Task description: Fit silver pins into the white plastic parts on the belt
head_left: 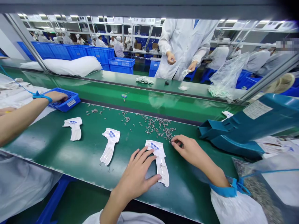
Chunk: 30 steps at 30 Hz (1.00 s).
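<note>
My left hand [141,172] lies with spread fingers on the left edge of a white gun-shaped plastic half-shell [162,166], which has blue parts in its upper end. To the right, the thumb and forefinger of my right hand [188,151] are pinched together at the near edge of a scatter of small metal pieces [160,126]. Whatever is between those fingertips is too small to make out. Two similar shells lie further left, a middle shell [109,144] and a far-left shell [75,127], apart from my hands.
A co-worker's hand [56,96] reaches into a blue bin [76,101] at left. A teal plastic chute-like holder [243,124] stands at right, near a clear bag [249,177] of small pieces. Beyond the green belt [98,88], a person in a white coat [184,46] handles white parts.
</note>
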Tool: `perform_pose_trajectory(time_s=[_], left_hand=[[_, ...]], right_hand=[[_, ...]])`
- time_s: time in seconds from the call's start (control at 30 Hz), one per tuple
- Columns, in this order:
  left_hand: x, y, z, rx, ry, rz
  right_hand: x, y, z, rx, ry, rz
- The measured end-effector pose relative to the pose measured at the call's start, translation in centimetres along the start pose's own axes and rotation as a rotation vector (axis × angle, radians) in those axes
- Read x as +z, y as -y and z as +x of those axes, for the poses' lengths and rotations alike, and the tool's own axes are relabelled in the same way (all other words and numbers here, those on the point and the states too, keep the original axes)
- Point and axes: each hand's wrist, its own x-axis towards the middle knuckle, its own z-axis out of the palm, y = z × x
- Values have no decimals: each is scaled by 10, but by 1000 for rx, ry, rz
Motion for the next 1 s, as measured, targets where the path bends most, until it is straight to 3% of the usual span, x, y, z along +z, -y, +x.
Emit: perform_pose_trajectory(time_s=[0.17, 0.3, 0.43, 0.53, 0.8, 1.0], left_hand=[[-1, 0, 0, 1, -2, -4], [-2, -1, -1, 17, -32, -24], [1, -9, 1, -5, -254, -71], [5, -18, 4, -7, -403, -116], [7, -28, 12, -1, -546, -205], [12, -32, 15, -13, -719, -182]], right_hand=[[-9, 14, -5, 53, 33, 129], [-13, 24, -14, -11, 140, 204], [-16, 44, -27, -84, 275, 299], [-17, 59, -33, -104, 305, 356], [-11, 67, -35, -97, 249, 435], [-3, 68, -31, -11, 213, 654]])
